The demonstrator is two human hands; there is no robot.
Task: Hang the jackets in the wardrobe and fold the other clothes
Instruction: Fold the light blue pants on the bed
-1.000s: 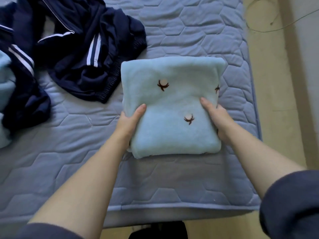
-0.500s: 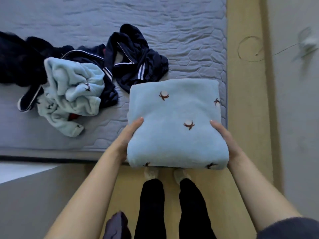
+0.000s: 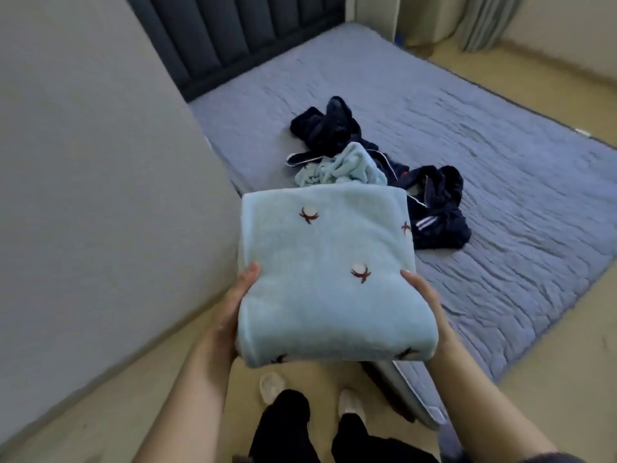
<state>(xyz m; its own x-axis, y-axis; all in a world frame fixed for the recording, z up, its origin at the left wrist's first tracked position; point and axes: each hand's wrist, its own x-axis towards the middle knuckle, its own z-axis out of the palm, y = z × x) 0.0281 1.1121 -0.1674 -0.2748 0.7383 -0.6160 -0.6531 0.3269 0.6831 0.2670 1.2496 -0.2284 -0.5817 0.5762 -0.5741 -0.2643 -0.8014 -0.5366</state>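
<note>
I hold a folded light blue fleece garment (image 3: 330, 275) with small brown flower marks in the air in front of me. My left hand (image 3: 233, 305) grips its left edge, thumb on top. My right hand (image 3: 425, 305) grips its right edge the same way. Behind it, on the bed, lies a crumpled light blue fleece piece (image 3: 344, 168) among dark navy clothes (image 3: 437, 215) with white stripes and a dark navy heap (image 3: 327, 127).
The bed with a grey-blue quilted cover (image 3: 484, 162) stretches to the right, its dark padded headboard (image 3: 233, 38) at the back. A pale wall panel (image 3: 93, 162) stands close on my left. Yellowish floor (image 3: 140, 396) lies below, with my feet on it.
I have lifted the folded blue garment off the bed and turned left with it. It now hangs over the floor beside the bed, near the pale wall.
</note>
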